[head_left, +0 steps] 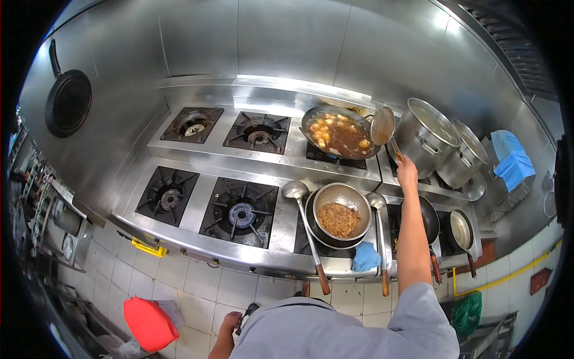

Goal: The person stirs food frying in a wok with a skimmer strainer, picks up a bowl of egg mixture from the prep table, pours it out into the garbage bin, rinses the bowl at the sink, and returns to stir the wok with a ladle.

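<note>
My right hand (407, 170) is closed round the handle of a ladle (382, 125), whose round bowl is raised at the right rim of a wok (323, 119). Brown liquid with pale and orange pieces fills the wok on the back row. Down at my left side, near the floor, my left hand (232, 322) is closed round something dark that I cannot make out. On the front row, a perforated metal bowl (362, 200) of brown minced food sits in a dark pan. Two more ladles (295, 190) (376, 200) lie on either side of it.
Two tall pots (418, 146) (463, 170) stand at the back right. Two pans (429, 224) (461, 230) are at the front right. A blue cloth (366, 257) lies on the front edge. Burners (241, 214) are at the left; a red stool (149, 324) stands below.
</note>
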Demonstrator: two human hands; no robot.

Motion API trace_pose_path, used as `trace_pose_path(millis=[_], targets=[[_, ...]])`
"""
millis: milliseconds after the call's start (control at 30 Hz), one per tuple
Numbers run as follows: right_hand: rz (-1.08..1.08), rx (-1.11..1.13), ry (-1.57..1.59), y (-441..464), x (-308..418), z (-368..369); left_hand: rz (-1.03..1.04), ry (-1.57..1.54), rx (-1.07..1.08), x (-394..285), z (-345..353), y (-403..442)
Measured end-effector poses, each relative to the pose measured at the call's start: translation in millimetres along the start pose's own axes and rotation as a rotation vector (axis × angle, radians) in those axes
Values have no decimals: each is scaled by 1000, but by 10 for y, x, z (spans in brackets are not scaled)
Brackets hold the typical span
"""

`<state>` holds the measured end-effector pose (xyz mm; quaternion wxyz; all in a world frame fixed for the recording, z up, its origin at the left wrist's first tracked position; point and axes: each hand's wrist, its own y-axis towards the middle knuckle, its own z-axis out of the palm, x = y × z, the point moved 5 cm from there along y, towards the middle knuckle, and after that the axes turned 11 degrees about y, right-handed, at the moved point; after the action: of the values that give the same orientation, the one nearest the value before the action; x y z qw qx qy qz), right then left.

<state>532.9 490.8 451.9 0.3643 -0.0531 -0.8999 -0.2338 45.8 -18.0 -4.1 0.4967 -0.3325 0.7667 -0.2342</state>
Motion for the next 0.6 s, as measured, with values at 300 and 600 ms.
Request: trace_pose_path(millis=[300, 600], targets=[[310, 135, 360, 29, -477, 407, 92, 76, -50, 41, -34, 103], [548, 241, 841, 54, -627, 967, -45, -29, -60, -124, -43, -213]])
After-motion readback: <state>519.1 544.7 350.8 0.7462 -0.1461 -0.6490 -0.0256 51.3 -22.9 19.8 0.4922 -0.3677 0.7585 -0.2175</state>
